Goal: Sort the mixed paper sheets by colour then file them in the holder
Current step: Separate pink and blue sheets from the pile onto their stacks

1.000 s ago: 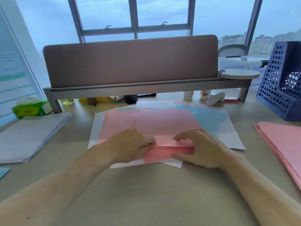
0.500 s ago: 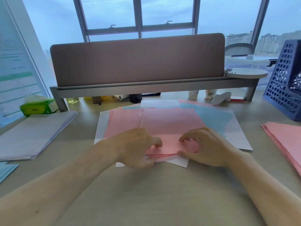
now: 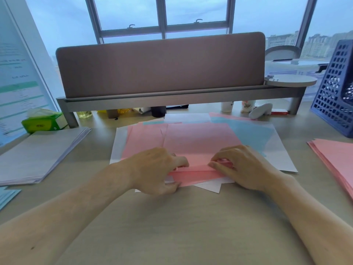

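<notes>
Sorting is partway: pink stack point(image 3: 338, 159) at the surface's right edge, white stack point(image 3: 38, 155) left; left hand point(image 3: 158, 169) and right hand point(image 3: 240, 167) pinch pink sheets point(image 3: 198, 174) from the mixed pile point(image 3: 248, 134); holder point(image 3: 338, 96) unfilled.

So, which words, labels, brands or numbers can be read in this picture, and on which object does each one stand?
None can be read for certain.
Green tissue pack: dark print on the front, blurred.
Poster at left: lines of text, too small and blurred.
Paper cup under the shelf: red print, unreadable.

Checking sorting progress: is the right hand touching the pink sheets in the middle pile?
Touching. The head view shows the right hand pressing its fingertips on the pink sheets.
</notes>
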A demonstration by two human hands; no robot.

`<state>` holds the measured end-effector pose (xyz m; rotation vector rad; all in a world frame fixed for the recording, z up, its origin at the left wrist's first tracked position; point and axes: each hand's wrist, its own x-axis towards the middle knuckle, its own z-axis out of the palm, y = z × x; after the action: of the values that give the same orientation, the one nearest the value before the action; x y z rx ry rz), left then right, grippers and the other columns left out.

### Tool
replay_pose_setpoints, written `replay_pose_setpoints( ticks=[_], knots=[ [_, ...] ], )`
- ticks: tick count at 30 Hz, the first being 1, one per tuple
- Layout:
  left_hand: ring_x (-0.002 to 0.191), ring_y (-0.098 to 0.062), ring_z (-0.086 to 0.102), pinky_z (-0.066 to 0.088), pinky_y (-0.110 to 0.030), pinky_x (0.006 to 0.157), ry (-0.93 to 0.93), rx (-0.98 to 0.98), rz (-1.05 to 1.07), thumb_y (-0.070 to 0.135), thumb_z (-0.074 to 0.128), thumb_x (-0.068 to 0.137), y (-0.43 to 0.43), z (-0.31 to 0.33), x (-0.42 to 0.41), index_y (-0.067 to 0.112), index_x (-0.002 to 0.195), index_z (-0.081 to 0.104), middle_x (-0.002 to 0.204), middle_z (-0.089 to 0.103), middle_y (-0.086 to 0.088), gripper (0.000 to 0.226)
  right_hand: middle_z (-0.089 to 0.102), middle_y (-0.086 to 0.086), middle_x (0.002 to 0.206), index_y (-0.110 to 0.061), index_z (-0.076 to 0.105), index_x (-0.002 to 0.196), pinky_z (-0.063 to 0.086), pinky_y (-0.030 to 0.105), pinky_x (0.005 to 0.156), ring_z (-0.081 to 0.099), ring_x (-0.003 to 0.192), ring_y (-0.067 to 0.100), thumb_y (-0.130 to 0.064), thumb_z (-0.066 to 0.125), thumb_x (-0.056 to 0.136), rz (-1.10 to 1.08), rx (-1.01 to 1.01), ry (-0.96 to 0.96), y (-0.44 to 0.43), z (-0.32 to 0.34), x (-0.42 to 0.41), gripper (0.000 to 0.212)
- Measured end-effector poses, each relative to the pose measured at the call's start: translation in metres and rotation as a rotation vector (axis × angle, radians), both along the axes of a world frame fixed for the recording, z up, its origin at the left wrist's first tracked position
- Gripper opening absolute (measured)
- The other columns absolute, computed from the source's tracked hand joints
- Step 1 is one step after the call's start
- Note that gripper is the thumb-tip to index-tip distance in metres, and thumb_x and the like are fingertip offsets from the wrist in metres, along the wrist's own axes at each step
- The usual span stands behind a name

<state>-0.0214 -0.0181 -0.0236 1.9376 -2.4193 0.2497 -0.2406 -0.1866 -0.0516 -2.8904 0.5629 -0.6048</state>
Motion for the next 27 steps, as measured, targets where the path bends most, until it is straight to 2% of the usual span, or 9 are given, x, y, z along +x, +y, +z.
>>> replay_pose_setpoints(
  ticks=[5, 12, 16, 19, 21, 24, 27],
  knots=[
    [0.082, -0.007, 0.051, 0.049, -0.028, 0.079, 0.011, 0.027, -0.020, 0.050, 0.062, 0.086, -0.002, 0.004, -0.002, 0.028, 0.128, 0.054, 0.110, 0.067, 0.008, 0.048, 0.070, -0.021, 0.096, -0.034, 0.073, 0.100, 0.054, 0.030, 0.080, 0.064, 0.086, 0.002, -0.070, 0.033, 0.091, -0.007, 0.005, -0.001, -0.001, -0.001, 0.000, 0.055],
    [0.075, -0.008, 0.045, 0.046, -0.029, 0.074, -0.011, -0.020, -0.016, 0.045, 0.059, 0.087, -0.006, -0.001, 0.000, 0.031, 0.120, 0.059, 0.099, 0.066, 0.010, 0.036, 0.069, -0.022, 0.094, -0.034, 0.073, 0.098, 0.054, 0.029, 0.078, 0.062, 0.084, 0.001, -0.072, 0.038, 0.090, -0.006, -0.004, -0.014, 0.001, -0.002, -0.001, 0.052],
    [0.075, -0.005, 0.045, 0.049, -0.031, 0.077, 0.008, -0.006, -0.019, 0.042, 0.060, 0.086, -0.006, -0.002, 0.004, 0.032, 0.120, 0.061, 0.100, 0.066, 0.011, 0.036, 0.067, -0.025, 0.107, -0.036, 0.070, 0.111, 0.051, 0.027, 0.088, 0.061, 0.096, 0.001, -0.085, 0.046, 0.077, -0.035, -0.037, 0.037, 0.004, 0.000, -0.003, 0.064],
    [0.079, -0.001, 0.043, 0.043, -0.026, 0.081, -0.031, 0.097, -0.001, 0.046, 0.064, 0.086, -0.006, 0.007, 0.007, 0.036, 0.130, 0.055, 0.114, 0.064, 0.016, 0.046, 0.064, -0.027, 0.114, -0.039, 0.066, 0.119, 0.047, 0.021, 0.092, 0.059, 0.103, -0.001, -0.088, 0.052, 0.069, -0.035, -0.057, 0.062, 0.005, 0.001, -0.004, 0.071],
    [0.087, -0.005, 0.048, 0.043, -0.027, 0.085, -0.074, 0.150, -0.014, 0.046, 0.064, 0.086, -0.007, 0.014, 0.006, 0.037, 0.135, 0.051, 0.120, 0.063, 0.015, 0.051, 0.065, -0.026, 0.115, -0.039, 0.066, 0.119, 0.044, 0.019, 0.091, 0.059, 0.103, -0.002, -0.086, 0.055, 0.069, -0.037, -0.065, 0.051, 0.005, 0.002, -0.004, 0.070],
    [0.111, -0.016, 0.056, 0.047, -0.034, 0.092, -0.194, 0.213, -0.058, 0.039, 0.062, 0.089, -0.011, 0.019, -0.005, 0.034, 0.142, 0.044, 0.132, 0.058, 0.010, 0.056, 0.066, -0.025, 0.114, -0.038, 0.067, 0.118, 0.045, 0.019, 0.091, 0.060, 0.102, -0.002, -0.087, 0.053, 0.070, -0.037, -0.074, 0.047, 0.004, 0.002, -0.004, 0.070],
    [0.107, -0.025, 0.059, 0.051, -0.040, 0.084, -0.366, 0.208, -0.122, 0.032, 0.061, 0.090, -0.016, 0.021, -0.014, 0.028, 0.142, 0.039, 0.128, 0.058, 0.003, 0.056, 0.066, -0.025, 0.113, -0.038, 0.068, 0.117, 0.046, 0.020, 0.091, 0.060, 0.100, -0.001, -0.087, 0.051, 0.072, -0.045, -0.080, 0.064, 0.004, 0.002, -0.002, 0.069]
  ],
)
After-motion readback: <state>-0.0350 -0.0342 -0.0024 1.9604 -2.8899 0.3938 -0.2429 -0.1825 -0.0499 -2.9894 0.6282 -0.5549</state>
